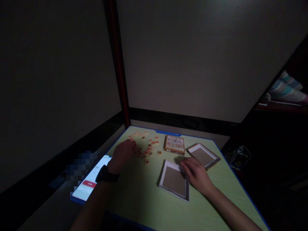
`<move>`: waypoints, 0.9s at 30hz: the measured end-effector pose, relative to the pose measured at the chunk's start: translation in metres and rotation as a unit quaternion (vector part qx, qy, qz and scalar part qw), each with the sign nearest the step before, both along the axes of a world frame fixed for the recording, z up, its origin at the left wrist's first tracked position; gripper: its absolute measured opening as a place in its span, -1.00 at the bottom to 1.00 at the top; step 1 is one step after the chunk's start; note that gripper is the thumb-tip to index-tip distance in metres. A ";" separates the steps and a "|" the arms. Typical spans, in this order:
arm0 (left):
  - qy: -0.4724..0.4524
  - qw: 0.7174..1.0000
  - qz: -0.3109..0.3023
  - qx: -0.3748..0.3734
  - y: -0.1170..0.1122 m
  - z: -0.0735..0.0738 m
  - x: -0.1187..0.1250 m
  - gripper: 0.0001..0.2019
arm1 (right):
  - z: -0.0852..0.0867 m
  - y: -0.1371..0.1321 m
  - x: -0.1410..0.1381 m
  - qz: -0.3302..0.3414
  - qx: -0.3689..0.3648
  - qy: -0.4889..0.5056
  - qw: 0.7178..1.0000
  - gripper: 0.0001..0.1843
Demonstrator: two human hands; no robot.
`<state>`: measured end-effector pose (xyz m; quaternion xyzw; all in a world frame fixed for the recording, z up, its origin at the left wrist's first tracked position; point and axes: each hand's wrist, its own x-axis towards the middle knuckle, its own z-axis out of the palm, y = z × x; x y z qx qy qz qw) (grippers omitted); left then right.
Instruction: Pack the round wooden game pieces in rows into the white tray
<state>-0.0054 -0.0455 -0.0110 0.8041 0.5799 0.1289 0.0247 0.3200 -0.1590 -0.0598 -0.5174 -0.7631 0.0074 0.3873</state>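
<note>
Round Chinese chess pieces (146, 153) with red and dark markings lie scattered over the left half of the green table. My left hand (123, 153), with a dark watch on its wrist, reaches in among them; its fingers are bent down and mostly hidden in shadow. Closer to me lies an open shallow box (175, 179) with white walls and a grey-brown bottom, nothing inside. My right hand (196, 173) has its fingers curled at this box's right wall, gripping near the far corner.
A printed box (174, 144) lies at the table's back, with a second shallow box part (205, 155) to its right. A lit phone (90, 183) rests along the left edge. Walls stand behind and left; a clear plastic container (240, 157) is beyond the right edge.
</note>
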 end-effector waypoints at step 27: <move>-0.140 0.985 -0.083 0.059 0.005 -0.025 0.060 -0.71 | 0.031 0.123 -0.095 0.158 -0.212 0.084 0.961 -0.75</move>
